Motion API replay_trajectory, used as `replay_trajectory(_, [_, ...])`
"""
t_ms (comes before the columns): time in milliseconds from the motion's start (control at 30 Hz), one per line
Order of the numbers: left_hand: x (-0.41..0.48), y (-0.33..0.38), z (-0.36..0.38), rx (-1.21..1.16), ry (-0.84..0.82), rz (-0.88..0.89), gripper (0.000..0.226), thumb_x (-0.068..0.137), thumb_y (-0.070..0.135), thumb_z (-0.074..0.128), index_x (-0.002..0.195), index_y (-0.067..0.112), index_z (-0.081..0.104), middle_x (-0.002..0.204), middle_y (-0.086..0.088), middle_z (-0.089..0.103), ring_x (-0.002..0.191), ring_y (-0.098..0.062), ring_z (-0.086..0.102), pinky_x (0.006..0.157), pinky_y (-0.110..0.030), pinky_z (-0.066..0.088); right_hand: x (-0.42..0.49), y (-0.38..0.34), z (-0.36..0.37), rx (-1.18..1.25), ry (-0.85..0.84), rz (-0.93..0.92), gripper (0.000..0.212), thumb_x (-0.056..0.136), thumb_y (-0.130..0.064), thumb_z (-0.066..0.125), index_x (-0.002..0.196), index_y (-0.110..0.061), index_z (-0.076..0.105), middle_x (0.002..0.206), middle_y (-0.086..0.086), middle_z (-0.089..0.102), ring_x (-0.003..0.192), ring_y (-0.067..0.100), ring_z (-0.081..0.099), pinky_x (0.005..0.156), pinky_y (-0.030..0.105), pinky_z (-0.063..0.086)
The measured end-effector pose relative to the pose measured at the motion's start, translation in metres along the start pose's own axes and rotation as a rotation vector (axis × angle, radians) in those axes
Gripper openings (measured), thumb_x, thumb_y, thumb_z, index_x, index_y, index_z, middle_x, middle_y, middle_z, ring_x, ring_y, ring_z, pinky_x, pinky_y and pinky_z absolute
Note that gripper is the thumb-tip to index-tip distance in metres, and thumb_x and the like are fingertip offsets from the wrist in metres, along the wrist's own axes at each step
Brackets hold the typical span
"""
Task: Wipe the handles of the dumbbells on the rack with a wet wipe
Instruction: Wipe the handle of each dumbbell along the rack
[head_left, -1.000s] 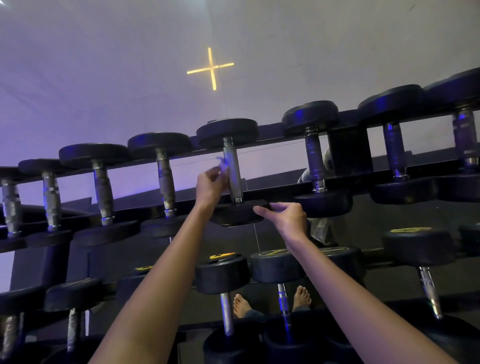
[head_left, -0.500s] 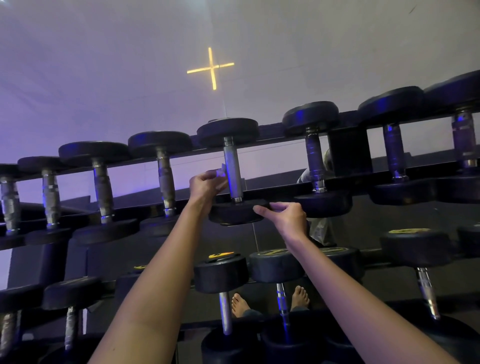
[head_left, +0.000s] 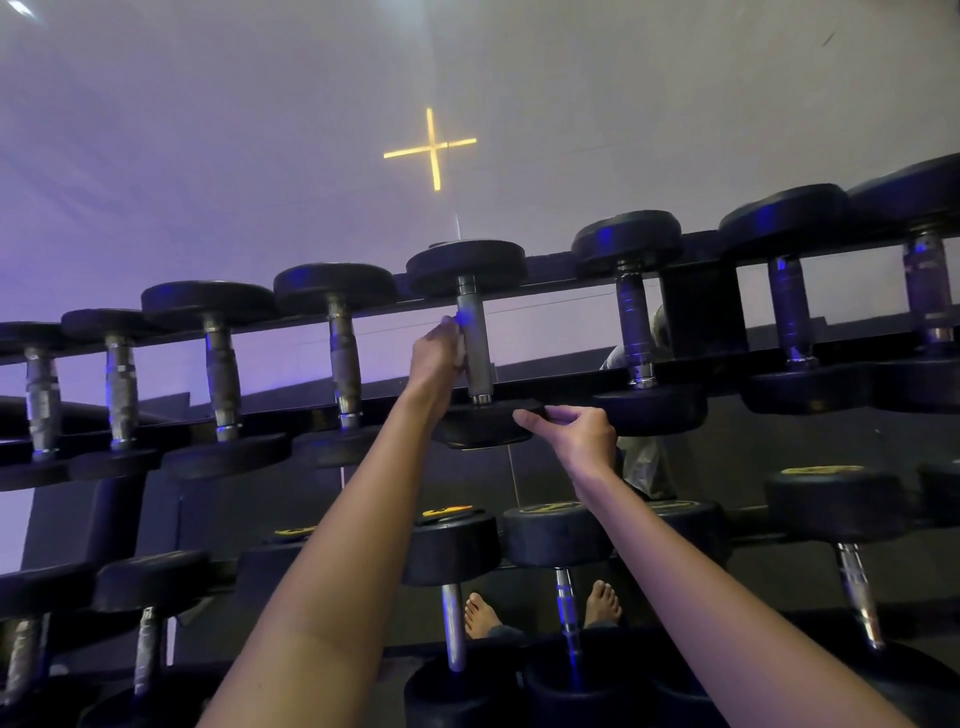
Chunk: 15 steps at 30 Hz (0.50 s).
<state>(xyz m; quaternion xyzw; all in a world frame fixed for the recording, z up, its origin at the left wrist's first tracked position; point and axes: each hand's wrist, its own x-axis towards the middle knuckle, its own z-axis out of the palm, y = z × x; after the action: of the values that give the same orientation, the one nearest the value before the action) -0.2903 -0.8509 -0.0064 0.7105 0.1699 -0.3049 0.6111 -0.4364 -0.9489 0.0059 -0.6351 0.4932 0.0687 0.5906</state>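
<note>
A black dumbbell rack (head_left: 566, 299) holds a top row of black dumbbells with metal handles. My left hand (head_left: 439, 356) grips a small white wet wipe (head_left: 461, 358) and presses it against the left side of the middle dumbbell's metal handle (head_left: 477, 348). My right hand (head_left: 576, 434) pinches the rim of that dumbbell's near black head (head_left: 483, 423) from the right. Most of the wipe is hidden inside my left hand.
Neighbouring top-row dumbbells stand close on both sides, at left (head_left: 343, 358) and at right (head_left: 636, 332). A lower row of larger dumbbells (head_left: 452, 540) sits under my arms. My bare feet (head_left: 483, 616) show below. A mirror or wall with a yellow cross (head_left: 431, 148) is behind.
My left hand has slid up along the handle with the wipe after dipping lower half a second ago. My right hand has kept its hold on the near head.
</note>
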Motion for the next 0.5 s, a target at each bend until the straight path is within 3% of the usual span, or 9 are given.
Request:
replay_trajectory(33, [-0.002,-0.003,-0.003,0.050,-0.042,0.002,0.053,0.094,0.017,0.036,0.046,0.016,0.057,0.068,-0.009,0.064,0.072,-0.022,0.057,0.069,-0.029,0.041,0.000,0.000,0.000,0.001,0.000,0.001,0.060,0.067,-0.036,0.082,0.117,-0.008,0.064,0.118,0.007,0.065,0.102,0.017,0.057,0.079,0.024,0.037])
replay_trajectory(100, [-0.006,-0.010,-0.012,0.143,-0.127,-0.027,0.040,0.085,0.005,0.037,0.064,0.012,0.070,0.085,-0.012,0.070,0.077,-0.019,0.060,0.067,-0.024,0.048,0.001,0.001,0.000,-0.001,0.000,0.002,0.060,0.066,-0.036,0.083,0.116,-0.008,0.064,0.116,0.007,0.066,0.094,0.014,0.054,0.078,0.023,0.038])
replay_trajectory(200, [-0.001,-0.004,-0.019,0.166,-0.166,-0.070,0.028,0.087,-0.001,0.040,0.066,0.008,0.055,0.074,-0.011,0.060,0.069,-0.020,0.052,0.064,-0.024,0.048,0.003,0.002,0.000,-0.008,-0.002,0.005,0.061,0.065,-0.037,0.083,0.115,-0.008,0.065,0.114,0.006,0.066,0.093,0.013,0.054,0.077,0.023,0.038])
replay_trajectory(267, [0.008,0.005,-0.016,0.099,-0.192,-0.018,0.028,0.085,-0.008,0.036,0.066,0.006,0.052,0.085,-0.017,0.066,0.068,-0.018,0.056,0.061,-0.025,0.046,0.004,0.002,0.000,-0.016,-0.006,0.004,0.061,0.064,-0.038,0.083,0.115,-0.009,0.065,0.114,0.006,0.066,0.094,0.013,0.055,0.077,0.023,0.038])
replay_trajectory(333, [0.014,0.006,-0.011,-0.004,-0.193,0.018,0.029,0.081,-0.013,0.033,0.070,0.002,0.055,0.084,-0.017,0.068,0.078,-0.018,0.065,0.058,-0.022,0.045,0.006,0.003,0.000,-0.023,-0.009,0.003,0.062,0.064,-0.039,0.083,0.115,-0.009,0.064,0.114,0.006,0.066,0.094,0.013,0.055,0.077,0.023,0.038])
replay_trajectory(400, [0.012,-0.006,-0.011,-0.071,-0.182,-0.006,0.028,0.088,-0.009,0.037,0.082,0.001,0.062,0.078,-0.011,0.068,0.087,-0.021,0.064,0.060,-0.020,0.048,0.007,0.003,0.000,-0.034,-0.009,-0.001,0.062,0.064,-0.040,0.083,0.115,-0.009,0.065,0.113,0.006,0.066,0.092,0.013,0.054,0.076,0.022,0.038])
replay_trajectory(500, [0.007,-0.020,-0.020,0.023,-0.007,0.039,0.016,0.091,0.009,0.059,0.099,-0.001,0.068,0.084,-0.012,0.066,0.073,-0.015,0.060,0.064,-0.020,0.049,0.007,0.004,0.000,-0.027,-0.009,-0.004,0.062,0.063,-0.039,0.084,0.114,-0.009,0.065,0.112,0.006,0.066,0.091,0.013,0.055,0.075,0.022,0.038])
